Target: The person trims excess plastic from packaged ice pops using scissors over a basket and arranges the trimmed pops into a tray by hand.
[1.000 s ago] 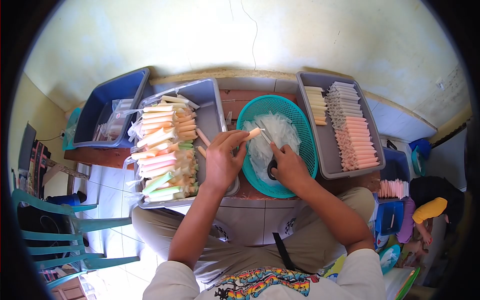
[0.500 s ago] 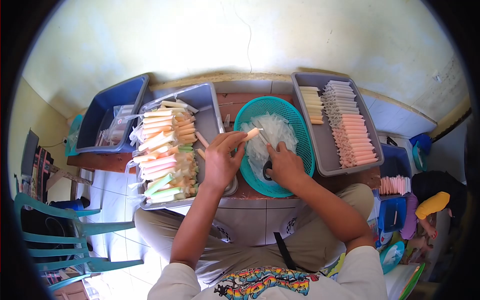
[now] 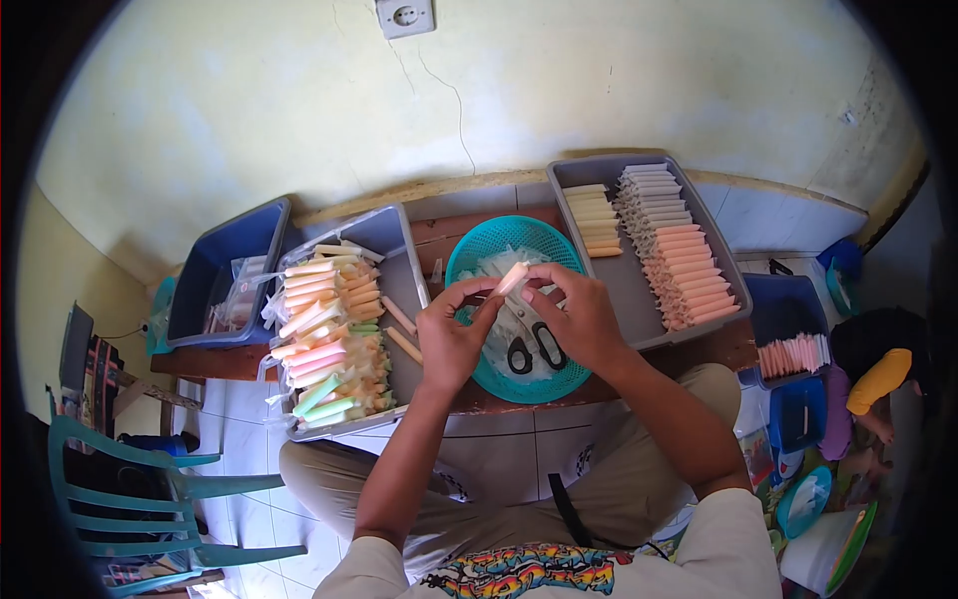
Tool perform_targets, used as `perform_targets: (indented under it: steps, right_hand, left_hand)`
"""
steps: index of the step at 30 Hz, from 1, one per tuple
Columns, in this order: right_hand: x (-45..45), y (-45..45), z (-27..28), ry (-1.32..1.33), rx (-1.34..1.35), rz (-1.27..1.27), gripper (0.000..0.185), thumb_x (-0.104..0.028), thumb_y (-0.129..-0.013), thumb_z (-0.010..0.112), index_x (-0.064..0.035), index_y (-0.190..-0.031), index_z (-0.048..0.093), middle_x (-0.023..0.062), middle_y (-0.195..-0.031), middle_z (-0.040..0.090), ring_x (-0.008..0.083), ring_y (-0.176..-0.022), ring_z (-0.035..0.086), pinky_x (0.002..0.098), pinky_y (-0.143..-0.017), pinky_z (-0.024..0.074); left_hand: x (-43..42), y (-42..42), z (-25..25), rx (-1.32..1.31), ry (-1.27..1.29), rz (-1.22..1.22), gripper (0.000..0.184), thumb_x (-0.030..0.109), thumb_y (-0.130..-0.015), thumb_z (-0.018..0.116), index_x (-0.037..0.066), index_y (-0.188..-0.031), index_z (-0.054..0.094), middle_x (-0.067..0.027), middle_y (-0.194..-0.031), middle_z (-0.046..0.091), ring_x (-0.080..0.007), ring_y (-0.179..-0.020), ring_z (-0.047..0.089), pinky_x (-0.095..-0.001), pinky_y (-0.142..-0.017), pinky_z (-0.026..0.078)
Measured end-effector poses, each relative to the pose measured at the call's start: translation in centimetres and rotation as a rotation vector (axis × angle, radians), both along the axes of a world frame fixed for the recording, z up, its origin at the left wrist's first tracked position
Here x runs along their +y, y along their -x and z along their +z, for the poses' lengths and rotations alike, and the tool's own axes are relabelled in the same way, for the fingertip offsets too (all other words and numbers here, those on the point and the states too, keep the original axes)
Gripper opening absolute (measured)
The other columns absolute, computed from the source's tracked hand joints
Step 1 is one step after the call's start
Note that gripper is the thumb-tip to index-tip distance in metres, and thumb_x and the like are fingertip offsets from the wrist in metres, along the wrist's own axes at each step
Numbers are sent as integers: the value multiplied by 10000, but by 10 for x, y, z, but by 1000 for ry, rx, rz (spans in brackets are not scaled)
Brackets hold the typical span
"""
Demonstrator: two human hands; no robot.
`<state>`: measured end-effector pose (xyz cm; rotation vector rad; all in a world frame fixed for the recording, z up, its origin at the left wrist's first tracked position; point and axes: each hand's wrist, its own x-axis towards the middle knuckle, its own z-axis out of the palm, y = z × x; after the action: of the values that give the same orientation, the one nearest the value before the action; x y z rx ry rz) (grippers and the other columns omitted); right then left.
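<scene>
A peach-coloured ice pop in a clear plastic sleeve point(image 3: 513, 279) is held over the teal basket point(image 3: 573, 383). My left hand point(image 3: 451, 329) pinches its lower part between thumb and fingers. From the other side, the closed fingertips of my right hand point(image 3: 582, 317) grip it near the upper end. Black-handled scissors point(image 3: 548, 344) lie on the clear plastic scraps point(image 3: 499, 363) in the basket, just below my hands. To the left, a grey tray point(image 3: 401, 268) bears a heap of peach, pink, cream and green ice pops point(image 3: 329, 339).
A second grey tray point(image 3: 639, 290) on the right has neat rows of cream, pink and whitish ice pops point(image 3: 689, 265). A blue bin point(image 3: 225, 250) stands far left, near a green plastic chair point(image 3: 130, 499). At far right, a person in a yellow sleeve point(image 3: 880, 381) bends beside blue tubs point(image 3: 798, 414).
My right hand has let go of the scissors, which now lie in the basket, and has taken hold of the ice pop. The view has tilted up slightly.
</scene>
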<state>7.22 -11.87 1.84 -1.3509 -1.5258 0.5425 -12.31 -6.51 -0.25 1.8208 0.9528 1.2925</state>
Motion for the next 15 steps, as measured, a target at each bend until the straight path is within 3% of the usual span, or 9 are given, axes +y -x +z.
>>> perform_targets:
  steps: [5, 7, 10, 12, 15]
  right_hand:
    - [-4, -22, 5, -4, 65, -31, 301, -154, -1009, 758, -27, -1281, 747, 148, -1091, 816, 209, -978, 792, 344, -837, 610]
    - [-6, -31, 5, -11, 64, -39, 317, -155, -1008, 759, -35, -1301, 746, 148, -1094, 816, 210, -978, 791, 341, -838, 609]
    - [-12, -41, 13, -77, 41, -53, 357, -175, -1010, 759, -70, -1350, 744, 143, -1087, 814, 204, -957, 788, 344, -819, 608]
    - [-20, -47, 24, 2, -1, -48, 371, -192, -1015, 752, -90, -1372, 737, 181, -1088, 783, 304, -900, 783, 423, -788, 611]
    - [-21, -61, 21, -29, -101, -108, 374, -243, -1041, 722, -110, -1391, 735, 191, -1080, 772, 324, -894, 767, 435, -797, 598]
  left_hand:
    - [0, -35, 4, -87, 103, -117, 274, -27, -953, 811, -5, -1222, 763, -110, -1101, 809, -165, -963, 778, -316, -876, 628]
    - [3, -49, 6, -300, 262, -288, 402, -39, -964, 795, 1, -1349, 683, -106, -1171, 775, -178, -1076, 750, -341, -965, 611]
    - [2, -67, 18, -227, 235, -264, 494, -43, -963, 792, 7, -1424, 622, -102, -1175, 749, -190, -1104, 748, -359, -981, 612]
    - [6, -81, 16, -245, 239, -271, 520, -30, -959, 801, 11, -1440, 608, -88, -1143, 735, -187, -1101, 748, -356, -974, 612]
    - [9, -100, 16, -300, 281, -320, 517, -14, -971, 793, 2, -1445, 587, -87, -1141, 720, -198, -1088, 749, -348, -948, 619]
